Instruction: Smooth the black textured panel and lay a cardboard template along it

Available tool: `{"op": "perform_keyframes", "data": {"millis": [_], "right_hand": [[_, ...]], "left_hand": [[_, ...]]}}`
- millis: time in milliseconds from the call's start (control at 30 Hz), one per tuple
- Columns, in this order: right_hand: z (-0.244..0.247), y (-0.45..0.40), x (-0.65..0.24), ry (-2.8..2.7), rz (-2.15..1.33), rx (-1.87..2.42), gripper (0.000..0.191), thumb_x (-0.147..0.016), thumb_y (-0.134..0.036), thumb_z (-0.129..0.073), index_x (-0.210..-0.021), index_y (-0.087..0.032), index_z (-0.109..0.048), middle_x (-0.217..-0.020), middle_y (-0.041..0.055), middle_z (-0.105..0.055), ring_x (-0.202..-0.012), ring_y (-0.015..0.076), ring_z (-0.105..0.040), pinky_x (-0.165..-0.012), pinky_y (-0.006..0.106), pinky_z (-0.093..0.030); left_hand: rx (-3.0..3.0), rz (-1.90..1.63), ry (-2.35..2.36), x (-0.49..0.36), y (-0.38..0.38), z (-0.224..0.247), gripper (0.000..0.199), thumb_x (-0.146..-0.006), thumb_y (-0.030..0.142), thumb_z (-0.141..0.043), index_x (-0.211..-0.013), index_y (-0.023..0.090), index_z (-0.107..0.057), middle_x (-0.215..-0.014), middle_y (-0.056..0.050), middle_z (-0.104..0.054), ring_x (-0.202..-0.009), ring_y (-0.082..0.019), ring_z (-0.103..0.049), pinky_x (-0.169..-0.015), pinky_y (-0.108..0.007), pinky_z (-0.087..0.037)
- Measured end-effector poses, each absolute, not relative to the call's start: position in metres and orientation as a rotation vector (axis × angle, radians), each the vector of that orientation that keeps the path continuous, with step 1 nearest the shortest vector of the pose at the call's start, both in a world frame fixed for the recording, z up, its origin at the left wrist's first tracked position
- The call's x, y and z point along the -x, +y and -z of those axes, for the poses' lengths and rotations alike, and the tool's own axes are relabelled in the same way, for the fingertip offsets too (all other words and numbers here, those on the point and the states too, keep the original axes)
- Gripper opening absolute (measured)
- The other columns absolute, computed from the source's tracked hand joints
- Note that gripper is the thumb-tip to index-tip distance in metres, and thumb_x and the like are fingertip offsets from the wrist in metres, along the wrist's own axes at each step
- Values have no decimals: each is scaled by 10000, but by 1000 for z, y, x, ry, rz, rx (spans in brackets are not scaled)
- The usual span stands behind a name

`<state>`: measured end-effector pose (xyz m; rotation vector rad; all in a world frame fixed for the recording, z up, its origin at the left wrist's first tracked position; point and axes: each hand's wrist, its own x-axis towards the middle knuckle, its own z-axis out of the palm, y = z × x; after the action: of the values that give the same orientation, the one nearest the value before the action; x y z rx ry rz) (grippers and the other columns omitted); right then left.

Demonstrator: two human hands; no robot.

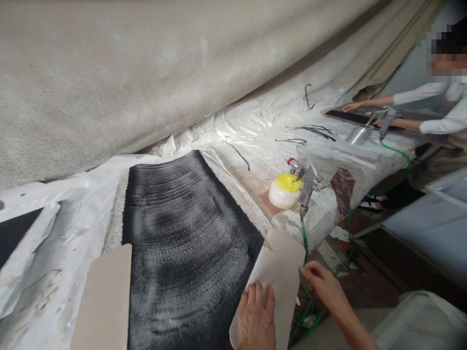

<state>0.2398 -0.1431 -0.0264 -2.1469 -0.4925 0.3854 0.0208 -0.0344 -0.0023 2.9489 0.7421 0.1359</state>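
My left hand [256, 318] lies flat, fingers apart, on a beige sheet [280, 272] over the right edge of a dark textured panel [182, 243]. At that sheet's right edge, my right hand [321, 282] has its fingers bent and pinched against the rim. A second beige sheet [105, 296] lies along the panel's left edge, with no hand on it. The panel has a pale, rough border on both sides.
A metal spray gun [309, 187] on a green hose [304, 238] stands beside a round white container [284, 190] with a yellow top. Dark strips [315, 130] lie on the white cover. At the back right, another person's hands work near a second spray gun [387, 124].
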Motion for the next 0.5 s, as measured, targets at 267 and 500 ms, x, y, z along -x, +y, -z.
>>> {"op": "perform_keyframes", "data": {"millis": [267, 500], "right_hand": [[-71, -71, -325, -692, 205, 1942, 755, -728, -653, -604, -1313, -200, -457, -1323, 165, -499, -1075, 321, -562, -829, 458, -506], [-104, -2, -373, -628, 111, 1829, 625, -693, -708, -589, -1030, -184, -624, -944, 99, -674, -907, 306, -624, -798, 425, -514]], "left_hand": [[-2894, -111, 680, -18, -41, 23, 929, -711, 741, -588, -1437, 184, -426, -1386, -189, -538, -1220, -411, -515, -949, -563, -511], [-3198, -700, 845, -25, -55, 62, 456, -822, 273, -613, -1276, 231, -603, -1282, -63, -628, -1098, -342, -549, -861, -493, -536]]}}
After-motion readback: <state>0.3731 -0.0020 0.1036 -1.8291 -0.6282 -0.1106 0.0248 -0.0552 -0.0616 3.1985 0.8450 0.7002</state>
